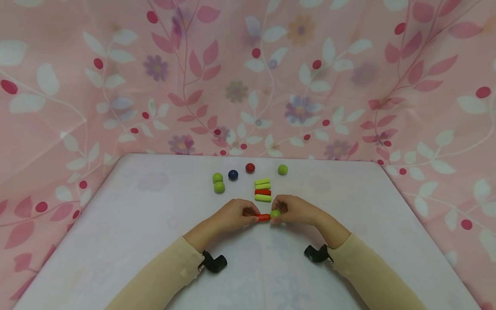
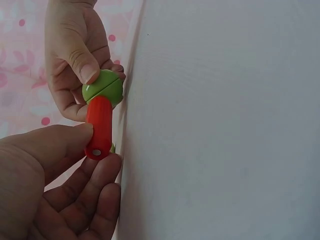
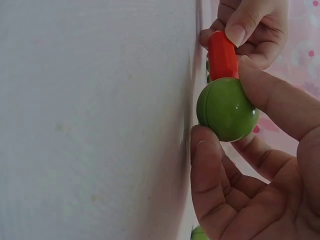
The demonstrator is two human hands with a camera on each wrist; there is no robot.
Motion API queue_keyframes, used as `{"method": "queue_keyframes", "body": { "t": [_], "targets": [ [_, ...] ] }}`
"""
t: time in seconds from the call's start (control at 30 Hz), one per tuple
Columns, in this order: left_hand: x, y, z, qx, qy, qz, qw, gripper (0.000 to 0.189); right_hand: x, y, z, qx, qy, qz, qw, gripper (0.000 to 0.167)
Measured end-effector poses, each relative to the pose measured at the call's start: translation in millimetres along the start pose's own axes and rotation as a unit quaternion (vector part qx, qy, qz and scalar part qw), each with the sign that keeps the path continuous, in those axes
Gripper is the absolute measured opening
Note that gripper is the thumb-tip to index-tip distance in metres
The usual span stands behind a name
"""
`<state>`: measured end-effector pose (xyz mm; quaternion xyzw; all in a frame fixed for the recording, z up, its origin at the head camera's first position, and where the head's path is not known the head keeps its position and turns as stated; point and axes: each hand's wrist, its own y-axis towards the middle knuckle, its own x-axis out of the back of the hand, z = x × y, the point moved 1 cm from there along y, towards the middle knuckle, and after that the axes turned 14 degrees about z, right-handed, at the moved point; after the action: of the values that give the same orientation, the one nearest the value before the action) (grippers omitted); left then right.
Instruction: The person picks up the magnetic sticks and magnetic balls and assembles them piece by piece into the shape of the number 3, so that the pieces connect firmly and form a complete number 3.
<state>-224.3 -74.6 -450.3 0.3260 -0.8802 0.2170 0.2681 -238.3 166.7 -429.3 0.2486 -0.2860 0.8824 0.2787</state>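
Between thumb and fingers, my left hand (image 1: 234, 214) pinches a red magnetic rod (image 2: 100, 127) with a round metal spot on its near end. My right hand (image 1: 297, 210) pinches a shiny green ball (image 3: 227, 110) that has a groove around it. In both wrist views the rod's far end meets the ball. The two hands face each other low over the table, close to its middle. Just beyond them lies a row of short rods: several yellow-green rods (image 1: 263, 198) and a red rod (image 1: 263, 192) among them.
Farther back on the white-covered table (image 1: 155, 232) are a red ball (image 1: 250, 168), a dark blue ball (image 1: 233, 175), a lone green ball (image 1: 283, 169) and two green balls (image 1: 218, 187) side by side. A pink floral curtain (image 1: 240, 86) hangs behind the table.
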Motion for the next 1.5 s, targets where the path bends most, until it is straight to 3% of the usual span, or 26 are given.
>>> {"method": "queue_keyframes", "body": {
  "t": [0.53, 0.77, 1.07, 1.5],
  "targets": [
    [3.6, -3.0, 1.4, 0.025, -0.002, 0.012, 0.9996, 0.010, 5.3, -1.1, -3.8, 0.016, 0.045, 0.059, 0.9971, 0.029],
    [5.9, -4.7, 1.8, 0.029, -0.011, 0.019, 0.9993, 0.011, 4.4, 1.5, -2.5, 0.010, 0.046, 0.056, 0.9973, 0.026],
    [5.2, -4.0, 6.1, 0.011, -0.023, 0.023, 0.9994, 0.010, 3.2, 3.4, -4.8, 0.011, 0.048, 0.055, 0.9972, 0.024],
    [8.0, -6.3, 10.2, 0.018, -0.032, 0.033, 0.9988, 0.011, 2.3, 4.4, -4.6, -0.007, 0.065, 0.058, 0.9962, 0.023]
  ]
}}
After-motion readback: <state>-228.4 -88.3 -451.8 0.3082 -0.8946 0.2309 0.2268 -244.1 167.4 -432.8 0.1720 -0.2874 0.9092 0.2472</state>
